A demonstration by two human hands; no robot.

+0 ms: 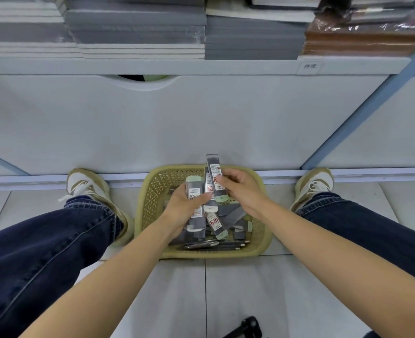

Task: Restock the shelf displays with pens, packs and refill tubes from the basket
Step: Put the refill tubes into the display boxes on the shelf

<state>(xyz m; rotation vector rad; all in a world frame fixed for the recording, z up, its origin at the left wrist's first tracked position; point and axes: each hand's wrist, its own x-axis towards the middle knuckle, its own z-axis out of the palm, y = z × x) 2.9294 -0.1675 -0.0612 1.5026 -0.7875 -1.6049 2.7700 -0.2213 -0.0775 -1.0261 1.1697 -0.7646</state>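
At 6 o'clock, nearest the camera, a black object (246, 328) lies on the pale floor tiles (262, 289), cut off by the frame edge. Just past centre, the left hand (185, 208) curls round a bundle of grey refill tubes (194, 193) with pale green caps. The right hand (240, 189), close beside it toward 1 o'clock, pinches a single refill tube (215, 172) that stands nearly upright, its green cap down. Both hands are over the yellow lattice basket (150, 198), which sits on the floor between two tan shoes at 9 (84, 184) and 3 o'clock (315, 184). Inside the basket lie more loose tubes (217, 225), and dark pens (216, 245) run along its near wall. Beyond it is a white cabinet panel (201, 118). At 12 o'clock a shelf carries grey notebook stacks (138, 28), with a brown stack (358, 40) toward 1 o'clock.
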